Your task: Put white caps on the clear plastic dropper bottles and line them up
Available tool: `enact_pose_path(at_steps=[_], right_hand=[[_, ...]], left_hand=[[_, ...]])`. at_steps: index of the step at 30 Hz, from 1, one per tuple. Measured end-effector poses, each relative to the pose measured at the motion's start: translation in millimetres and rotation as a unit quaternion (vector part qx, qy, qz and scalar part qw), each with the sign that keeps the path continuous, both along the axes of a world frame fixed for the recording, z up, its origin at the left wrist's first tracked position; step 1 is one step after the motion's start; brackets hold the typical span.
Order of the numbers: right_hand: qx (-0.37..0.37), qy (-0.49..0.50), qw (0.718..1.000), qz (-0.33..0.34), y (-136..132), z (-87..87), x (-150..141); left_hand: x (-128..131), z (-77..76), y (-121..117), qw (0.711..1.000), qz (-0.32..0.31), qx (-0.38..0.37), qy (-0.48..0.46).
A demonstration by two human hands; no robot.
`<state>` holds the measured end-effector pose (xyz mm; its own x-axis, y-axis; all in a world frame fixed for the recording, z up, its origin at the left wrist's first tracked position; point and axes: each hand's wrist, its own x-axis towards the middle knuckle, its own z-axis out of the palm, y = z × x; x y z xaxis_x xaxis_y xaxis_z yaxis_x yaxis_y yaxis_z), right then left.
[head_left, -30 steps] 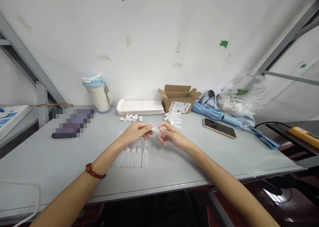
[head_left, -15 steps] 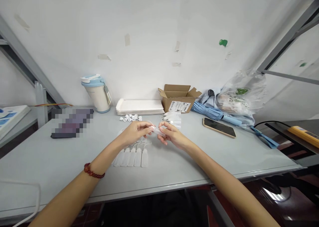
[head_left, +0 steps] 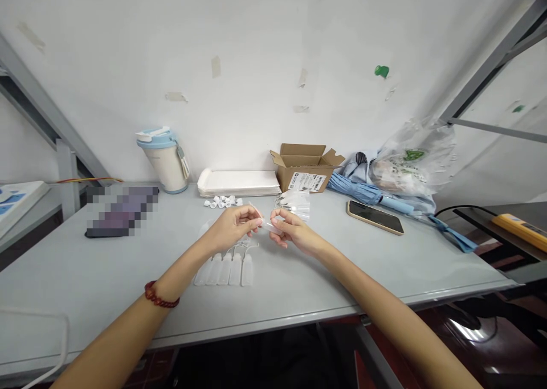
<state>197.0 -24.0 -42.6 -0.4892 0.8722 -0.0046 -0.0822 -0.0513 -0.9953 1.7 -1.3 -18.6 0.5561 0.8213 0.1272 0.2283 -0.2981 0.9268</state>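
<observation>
Between my two hands is a small translucent plastic bottle (head_left: 270,226), lying roughly sideways above the table. My left hand (head_left: 231,227) pinches its neck end, and a thin white tube (head_left: 255,209) sticks up by those fingers. The cap area is mostly hidden by the fingertips. My right hand (head_left: 297,232) grips the bottle's body between thumb and fingers. Below my left hand, several similar bottles (head_left: 224,270) lie in a row with thin tubes at their tops. Small white caps (head_left: 222,201) are piled behind it. Past my right hand lie more clear bottles (head_left: 301,202).
At the back stand a stack of white envelopes (head_left: 239,183), an open cardboard box (head_left: 305,172) and a tumbler (head_left: 164,161). On the right lie a phone (head_left: 375,217), a folded blue umbrella (head_left: 359,189) and a plastic bag (head_left: 414,161). A pixelated dark object (head_left: 123,209) is left.
Both hands stay around the bottle with barely any movement. The thin white tube by my left fingers now stands more upright. The whole view has shifted slightly.
</observation>
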Motion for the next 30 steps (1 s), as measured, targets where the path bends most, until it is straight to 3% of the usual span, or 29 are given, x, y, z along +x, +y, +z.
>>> enact_pose_path(at_steps=[10,17,26,30], right_hand=[[0.010,0.003,1.000,-0.014,-0.3,4.2,-0.8],[0.034,-0.010,0.999,0.001,-1.0,3.8,-0.7],[0.097,-0.055,0.993,-0.047,1.2,-3.1,-2.0],[0.110,-0.050,0.991,-0.055,3.7,-6.3,-2.2]], left_hand=[[4.1,-6.5,2.3,0.998,0.030,-0.054,0.013],[5.1,-2.6,-0.6,0.998,0.040,-0.038,0.021],[4.8,-8.2,1.8,0.993,0.093,-0.070,0.003],[5.1,-6.4,1.5,0.995,0.085,-0.053,0.005]])
